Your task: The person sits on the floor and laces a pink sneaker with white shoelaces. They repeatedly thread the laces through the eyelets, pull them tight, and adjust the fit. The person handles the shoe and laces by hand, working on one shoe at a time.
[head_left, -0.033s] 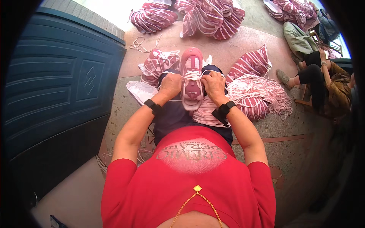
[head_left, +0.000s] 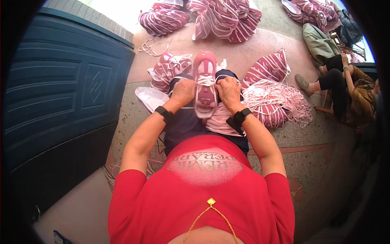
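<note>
A pink and maroon sneaker (head_left: pixel 205 91) rests on my lap between my knees, its toe pointing away from me. White shoelaces (head_left: pixel 206 80) cross its front and stretch out to both sides. On the left, my left hand (head_left: pixel 185 90) is closed with the lace pinched in its fingers. My right hand (head_left: pixel 228 90) grips the lace on the other side, fingers curled. A bundle of pale pink laces (head_left: pixel 222 118) lies across my right thigh, partly hidden by my forearm. Beside my left knee sit more laced pink sneakers (head_left: pixel 174 65).
Stacked pink shoe uppers (head_left: pixel 268 67) and a heap of loose laces (head_left: pixel 280 97) lie to my right. Further piles of uppers (head_left: pixel 227 20) stand ahead. A blue door (head_left: pixel 61 81) rises at left. At right, a person (head_left: pixel 341 77) sits on a low seat.
</note>
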The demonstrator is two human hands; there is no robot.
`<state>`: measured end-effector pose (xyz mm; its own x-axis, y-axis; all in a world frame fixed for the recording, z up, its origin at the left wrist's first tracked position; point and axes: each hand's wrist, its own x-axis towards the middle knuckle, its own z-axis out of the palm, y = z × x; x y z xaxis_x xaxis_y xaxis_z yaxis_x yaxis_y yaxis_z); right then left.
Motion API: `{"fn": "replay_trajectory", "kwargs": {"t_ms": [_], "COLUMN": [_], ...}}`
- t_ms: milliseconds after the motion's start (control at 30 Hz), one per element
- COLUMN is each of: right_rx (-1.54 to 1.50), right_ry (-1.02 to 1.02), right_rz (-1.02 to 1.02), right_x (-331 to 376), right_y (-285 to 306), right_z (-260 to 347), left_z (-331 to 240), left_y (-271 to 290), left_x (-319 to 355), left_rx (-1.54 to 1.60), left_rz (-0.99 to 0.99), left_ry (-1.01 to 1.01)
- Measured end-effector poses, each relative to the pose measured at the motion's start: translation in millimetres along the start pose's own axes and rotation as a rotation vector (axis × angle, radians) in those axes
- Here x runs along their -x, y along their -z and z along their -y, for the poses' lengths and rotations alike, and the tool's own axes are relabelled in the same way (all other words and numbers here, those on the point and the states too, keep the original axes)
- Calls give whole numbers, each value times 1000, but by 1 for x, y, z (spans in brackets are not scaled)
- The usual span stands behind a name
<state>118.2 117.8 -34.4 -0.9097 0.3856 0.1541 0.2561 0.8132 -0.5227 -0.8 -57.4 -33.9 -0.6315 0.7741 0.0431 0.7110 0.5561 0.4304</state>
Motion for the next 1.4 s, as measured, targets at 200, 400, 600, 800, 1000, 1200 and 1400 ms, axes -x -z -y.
{"fn": "replay_trajectory", "kwargs": {"t_ms": [200, 400, 600, 800, 1000, 1200, 1400], "right_rx": [212, 305, -54, -321, -449, -21, 177], "right_ry": [128, 177, 127, 117, 26, 362, 456], "right_rz": [29, 242, 267, 107, 85, 117, 12], "right_x": [2, 6, 6, 6, 8, -3, -7], "right_y": [1, 12, 1, -7, -5, 5, 12], "right_z": [-2, 14, -20, -20, -19, 2, 7], "left_z": [-26, -43, -46, -44, -68, -42, -37], "left_y": [16, 11, 21, 21, 101, 61, 32], "left_x": [1, 21, 13, -3, -39, -26, -6], "left_rx": [-186, -330, -186, -511, 1051, 260, 209], "left_rz": [-170, -48, -123, -39, 19, 171, 204], "left_ry": [64, 94, 46, -300, 28, -147, 15]}}
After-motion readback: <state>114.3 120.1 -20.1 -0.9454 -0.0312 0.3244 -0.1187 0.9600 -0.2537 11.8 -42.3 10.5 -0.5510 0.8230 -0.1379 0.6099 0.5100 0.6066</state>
